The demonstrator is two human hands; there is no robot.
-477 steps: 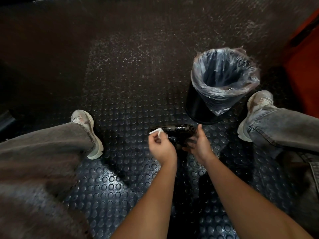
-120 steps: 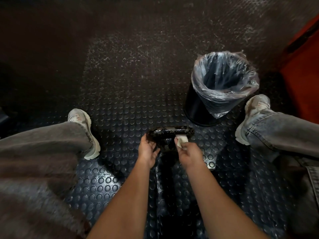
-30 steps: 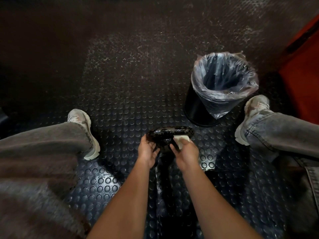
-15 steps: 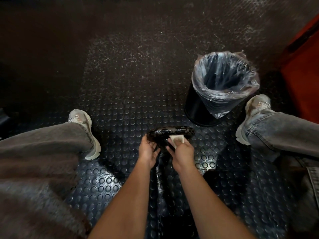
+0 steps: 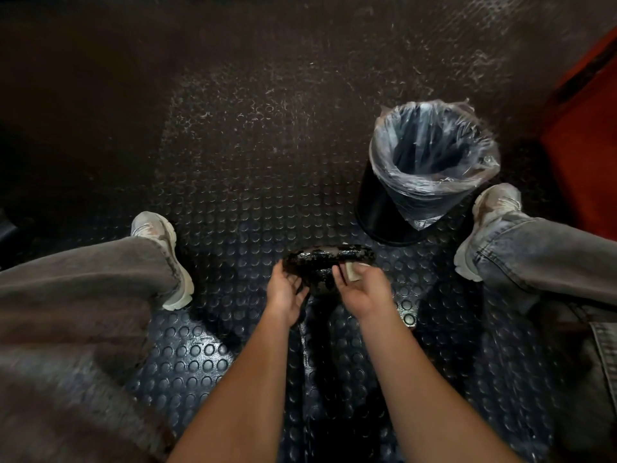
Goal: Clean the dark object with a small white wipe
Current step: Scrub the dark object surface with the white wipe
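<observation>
One view only, from the head camera, looking down between the person's knees at a studded rubber floor (image 5: 233, 202).

Step in hand: wiping is under way. The dark object (image 5: 329, 259), a glossy black rounded piece with pale mottling, is held above the floor mat midway between the two shoes, nearer the bottom edge of the mat than its top edge. What it is exactly cannot be told from this view.

Left hand (image 5: 286, 290): fingers curled round the left end of the dark object, gripping it from below and steadying it. Forearm runs straight up from the bottom edge of the frame.

Right hand (image 5: 362, 289): fingers and thumb pinch the small white wipe (image 5: 351, 271) and press it against the right portion of the dark object, just under its upper rim. Palm faces inward and partly up; wrist is slightly bent toward the left hand.

Judgement: only the right part appears to be under the wipe; the centre and left end seem not yet covered. The next move likely calls for drawing the wipe along the rim toward the left hand, with the left grip holding firm or turning the piece.

A lined bin (image 5: 430, 162) stands near, toward the top right of the mat, beside the right shoe (image 5: 490, 212), presumably for the used wipe.
</observation>
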